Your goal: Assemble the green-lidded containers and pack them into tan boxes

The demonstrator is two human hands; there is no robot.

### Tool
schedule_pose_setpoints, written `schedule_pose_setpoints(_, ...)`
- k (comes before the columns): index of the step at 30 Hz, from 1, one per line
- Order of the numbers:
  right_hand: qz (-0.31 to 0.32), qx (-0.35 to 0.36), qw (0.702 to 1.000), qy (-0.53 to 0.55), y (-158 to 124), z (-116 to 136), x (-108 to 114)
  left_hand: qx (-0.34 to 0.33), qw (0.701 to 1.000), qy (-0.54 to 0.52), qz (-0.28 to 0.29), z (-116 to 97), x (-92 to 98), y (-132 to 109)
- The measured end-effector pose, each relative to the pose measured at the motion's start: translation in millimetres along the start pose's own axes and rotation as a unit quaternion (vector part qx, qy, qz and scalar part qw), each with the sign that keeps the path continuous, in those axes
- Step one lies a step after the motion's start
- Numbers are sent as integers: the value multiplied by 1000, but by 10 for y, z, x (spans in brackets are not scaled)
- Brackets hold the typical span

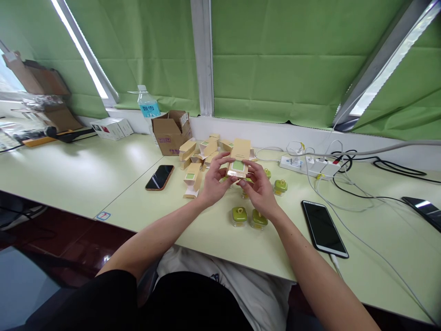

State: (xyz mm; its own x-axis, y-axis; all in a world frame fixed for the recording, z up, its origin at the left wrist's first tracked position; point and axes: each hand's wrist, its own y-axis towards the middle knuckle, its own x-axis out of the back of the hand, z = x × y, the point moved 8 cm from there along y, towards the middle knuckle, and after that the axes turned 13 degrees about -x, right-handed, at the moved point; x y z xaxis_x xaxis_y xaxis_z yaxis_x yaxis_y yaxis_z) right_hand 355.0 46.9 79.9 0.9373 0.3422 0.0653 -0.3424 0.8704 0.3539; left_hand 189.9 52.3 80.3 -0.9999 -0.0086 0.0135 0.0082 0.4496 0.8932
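Between my two hands, raised a little over the table, is a small tan cardboard box (pixel 240 150) with a green square on its side. My left hand (pixel 216 181) grips its left edge, thumb below and fingers above. From the right, my right hand (pixel 259 186) pinches the other edge the same way. Close below stand several small clear jars with green lids, such as one jar (pixel 239 216) and a second jar (pixel 259 219) in front, and another jar (pixel 280 186) to the right. Some jars are partly hidden by my hands. Several similar tan boxes (pixel 192 177) lie piled to the left.
A brown carton (pixel 172 133) and a water bottle (pixel 148 103) stand at the back. One phone (pixel 160 177) lies left, a cabled phone (pixel 324 228) right. A power strip (pixel 309 166) with tangled cables runs along the wall. A dark device (pixel 423 209) lies far right.
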Motion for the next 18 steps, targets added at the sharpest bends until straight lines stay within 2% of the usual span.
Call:
schedule_pose_setpoints(12,-24,21,999,13,5,-29,-21,-19,998,48,-28,-16,46,-35)
schedule_pose_setpoints(18,-5,15,1000,21,5,8,-18,-32,999,16,12,-49,40,2)
